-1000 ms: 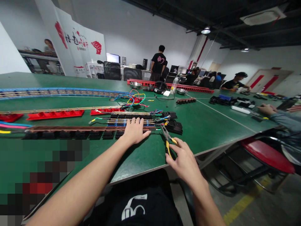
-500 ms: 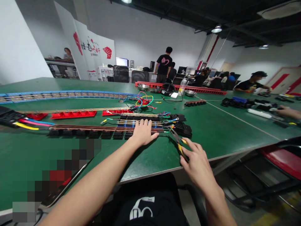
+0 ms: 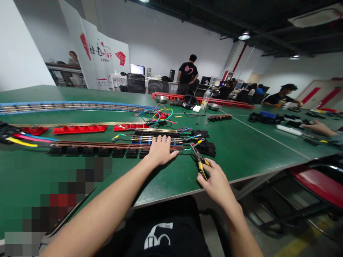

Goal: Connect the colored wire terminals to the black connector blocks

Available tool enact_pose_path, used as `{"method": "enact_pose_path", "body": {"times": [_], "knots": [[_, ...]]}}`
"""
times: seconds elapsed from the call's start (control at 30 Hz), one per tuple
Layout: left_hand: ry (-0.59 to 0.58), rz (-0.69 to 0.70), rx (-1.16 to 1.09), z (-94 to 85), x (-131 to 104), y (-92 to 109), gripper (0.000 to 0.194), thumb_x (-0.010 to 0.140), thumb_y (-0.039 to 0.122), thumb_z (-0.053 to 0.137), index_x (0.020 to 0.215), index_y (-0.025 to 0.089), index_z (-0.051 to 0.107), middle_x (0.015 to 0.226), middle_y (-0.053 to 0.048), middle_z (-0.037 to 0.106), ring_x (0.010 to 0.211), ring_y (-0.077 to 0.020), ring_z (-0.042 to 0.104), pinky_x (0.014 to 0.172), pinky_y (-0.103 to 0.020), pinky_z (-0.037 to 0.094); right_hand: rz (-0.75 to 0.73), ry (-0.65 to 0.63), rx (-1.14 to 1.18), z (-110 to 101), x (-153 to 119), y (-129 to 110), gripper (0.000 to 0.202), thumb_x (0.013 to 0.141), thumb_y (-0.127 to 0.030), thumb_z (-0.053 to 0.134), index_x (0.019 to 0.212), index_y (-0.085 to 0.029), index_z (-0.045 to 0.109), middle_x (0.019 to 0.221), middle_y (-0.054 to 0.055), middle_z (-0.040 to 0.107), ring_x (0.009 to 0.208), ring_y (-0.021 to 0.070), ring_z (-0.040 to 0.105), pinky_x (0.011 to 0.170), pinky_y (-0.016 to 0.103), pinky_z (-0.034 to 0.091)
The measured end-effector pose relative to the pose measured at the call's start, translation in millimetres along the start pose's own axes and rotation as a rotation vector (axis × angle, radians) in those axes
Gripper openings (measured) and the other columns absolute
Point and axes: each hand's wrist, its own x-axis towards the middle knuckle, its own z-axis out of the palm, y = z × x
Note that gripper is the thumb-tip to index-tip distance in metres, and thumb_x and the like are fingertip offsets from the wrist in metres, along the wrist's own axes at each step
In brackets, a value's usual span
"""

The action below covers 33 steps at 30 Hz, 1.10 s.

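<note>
My left hand (image 3: 160, 150) lies flat, fingers apart, on a long copper-coloured rail strip (image 3: 112, 144) with black blocks below it, and on the blue-and-black track pieces beside it. In my right hand (image 3: 214, 178) are needle-nose pliers (image 3: 199, 160) with yellow and black handles. Their jaws point away from me at the strip's right end, by a green wire (image 3: 188, 148) and a yellow wire with a ring terminal (image 3: 198, 142). Whether the jaws touch a wire I cannot make out. Black end connectors (image 3: 207, 147) lie just beyond the pliers.
A curved blue track (image 3: 80, 107) and red holder pieces (image 3: 80, 129) lie behind the strip. Farther back are a long red rail (image 3: 227, 102), metal bowls (image 3: 161, 99) and a bottle (image 3: 205, 98). A co-worker's hand (image 3: 317, 126) reaches in at the right, near a white tube (image 3: 288, 130).
The plier handles have come closer together in my right hand. The yellow wire's ring end now sticks out up and to the right. My left hand stays on the strip.
</note>
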Motion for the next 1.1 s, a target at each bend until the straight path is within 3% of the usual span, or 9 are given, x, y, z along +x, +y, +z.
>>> {"method": "enact_pose_path", "body": {"times": [0.27,0.5,0.67,0.8,0.97,1.1], "knots": [[0.006,0.006,-0.009,3.2,1.2,-1.0,0.080,0.088,0.066,0.033,0.143,0.008,0.041,0.144,-0.020,0.047,0.130,-0.0390,0.041,0.105,-0.056,0.031,0.041,0.024,0.143,-8.1,0.2,-0.7,0.023,0.081,-0.030,0.058,0.094,-0.016,0.070,0.114,0.013,0.062,0.102,0.0252,0.063,0.090,0.038,0.049],[0.006,0.000,0.007,4.2,2.1,-1.5,0.080,0.088,0.067,0.032,0.143,0.011,0.041,0.144,-0.019,0.047,0.130,-0.0370,0.042,0.106,-0.052,0.031,0.082,-0.087,0.458,-19.2,3.1,-3.2,0.026,0.084,-0.040,0.059,0.082,-0.017,0.070,0.093,0.009,0.067,0.078,0.0185,0.062,0.071,0.031,0.050],[0.015,0.007,0.011,4.3,1.9,-1.8,0.079,0.088,0.067,0.031,0.142,0.010,0.042,0.143,-0.019,0.048,0.129,-0.0369,0.042,0.105,-0.052,0.031,0.333,-0.298,0.947,-22.2,5.2,-1.5,0.041,0.080,-0.054,0.063,0.085,-0.014,0.073,0.085,0.009,0.068,0.071,0.0185,0.063,0.046,0.023,0.047],[0.017,0.006,0.010,3.2,1.6,-1.6,0.078,0.088,0.067,0.032,0.142,0.012,0.043,0.142,-0.019,0.049,0.129,-0.0365,0.043,0.105,-0.051,0.032,0.464,-0.383,1.398,-15.5,5.7,-10.4,0.039,0.076,-0.050,0.069,0.086,-0.012,0.075,0.088,0.013,0.070,0.069,0.0181,0.064,0.048,0.026,0.053],[0.012,-0.003,0.002,1.0,0.6,-0.7,0.077,0.088,0.067,0.032,0.142,0.013,0.042,0.141,-0.019,0.050,0.128,-0.0357,0.043,0.105,-0.051,0.031,0.761,-0.245,1.836,-3.8,8.5,-35.7,0.017,0.083,-0.025,0.062,0.086,-0.014,0.074,0.100,0.009,0.074,0.081,0.0154,0.068,0.057,0.022,0.054],[0.021,0.003,0.006,0.1,0.0,-0.1,0.076,0.089,0.066,0.033,0.141,0.012,0.043,0.138,-0.020,0.051,0.126,-0.0356,0.045,0.104,-0.050,0.032,0.893,-0.255,2.032,-6.1,8.9,-50.5,0.019,0.085,-0.021,0.055,0.084,-0.012,0.072,0.090,0.007,0.074,0.069,0.0113,0.064,0.053,0.020,0.050]]}}
